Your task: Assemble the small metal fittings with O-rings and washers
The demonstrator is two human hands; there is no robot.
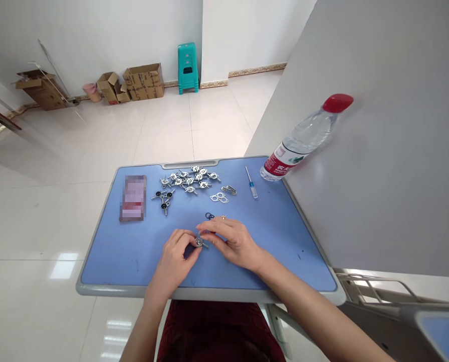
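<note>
Metal winged fitting (199, 242) is held just above the near edge of the blue table (107, 261), at 6 o'clock. The left hand (175, 261) has a clenched grip on it from the left, fingers curled around it, while the right hand (230, 242) grasps it from the other side with its fingertips. Farthest left, at 9 o'clock, lies a pixelated packet (133, 198). At 11 o'clock sit black-ringed fittings (163, 200), beside a heap of silver fittings (189, 180) at 12 o'clock. Right of these lie a flat metal plate (219, 197) and a metal clip (228, 190), with black O-rings (209, 216) just above the right hand. A blue-handled screwdriver (251, 182) lies at 1 o'clock. Beyond it, at 2 o'clock, a red-capped water bottle (303, 138) rests on a grey panel (378, 176).
</note>
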